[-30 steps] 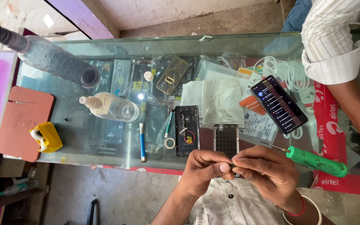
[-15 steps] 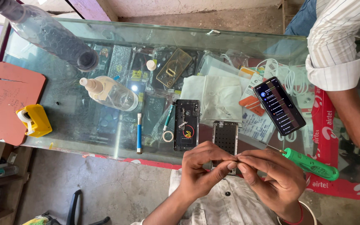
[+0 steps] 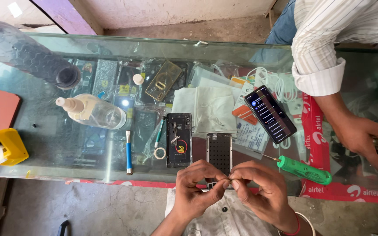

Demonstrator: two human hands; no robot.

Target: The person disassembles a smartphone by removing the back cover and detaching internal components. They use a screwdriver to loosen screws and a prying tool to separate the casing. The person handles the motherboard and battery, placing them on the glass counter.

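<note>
My left hand [image 3: 196, 189] and my right hand [image 3: 259, 191] meet fingertip to fingertip at the near edge of the glass counter [image 3: 44, 144]. Together they pinch a tiny part, too small to identify, just below a perforated phone frame [image 3: 219, 154]. An opened phone body [image 3: 179, 140] lies left of that frame. A green-handled screwdriver [image 3: 303, 170] rests on the glass just right of my right hand.
A lit smartphone [image 3: 270, 114] lies on the glass, a white cloth [image 3: 211, 109] beside it. Two plastic bottles [image 3: 93, 111] [image 3: 29, 59], a blue pen [image 3: 128, 152], a yellow tape dispenser [image 3: 6, 146] lie left. Another person's hand [image 3: 364, 137] in a striped sleeve works at right.
My hands have stayed pinched together at the counter's near edge. The view has tilted slightly, so the counter sits lower in the frame.
</note>
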